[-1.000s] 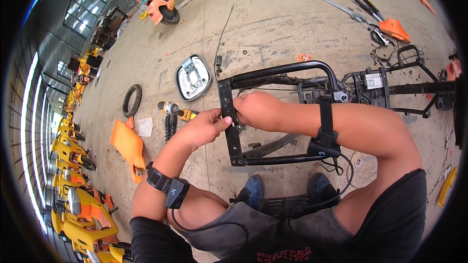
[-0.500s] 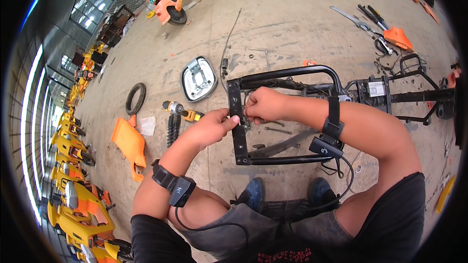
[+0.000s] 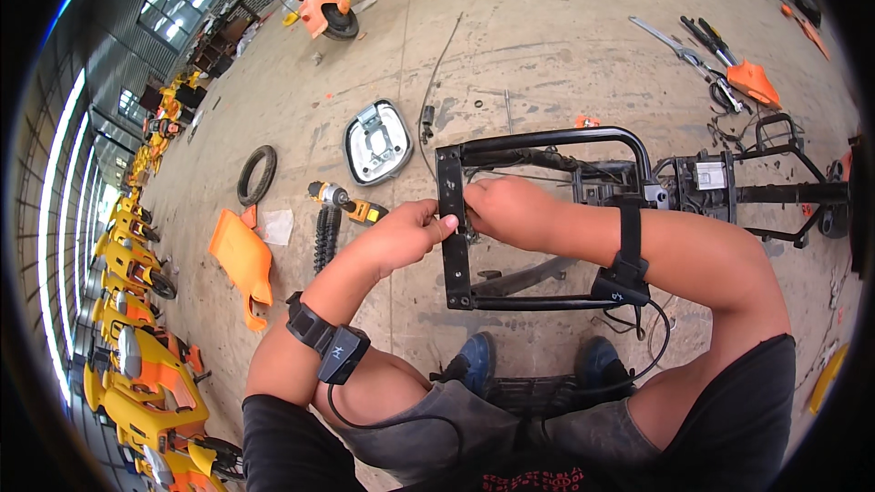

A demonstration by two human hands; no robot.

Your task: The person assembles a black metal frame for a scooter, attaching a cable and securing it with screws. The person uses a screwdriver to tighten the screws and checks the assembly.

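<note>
A black tubular metal frame [image 3: 583,136] stretches across in front of me, with a flat crossbar [image 3: 451,189] pierced by holes at its left end. My left hand [image 3: 407,235] pinches the outer edge of this crossbar, its thumb lying on the flat face and the fingers curled. On the inner side, my right hand [image 3: 512,211] is closed against the bar at about the same height. Its fingertips are turned away, so whatever they hold is hidden. Each forearm wears a black strap with a small wired box.
Left of the frame lie a yellow cordless drill [image 3: 351,203], a black coil spring [image 3: 326,239], a tyre [image 3: 257,175], an orange panel [image 3: 241,257] and a white-grey tray-like part [image 3: 377,143]. Tools and another orange piece [image 3: 753,83] lie far right. Yellow scooters [image 3: 155,392] line the left.
My right hand has turned over and moved closer against the crossbar, hiding its fingertips. My left hand keeps its pinch on the bar. The whole view has shifted slightly.
</note>
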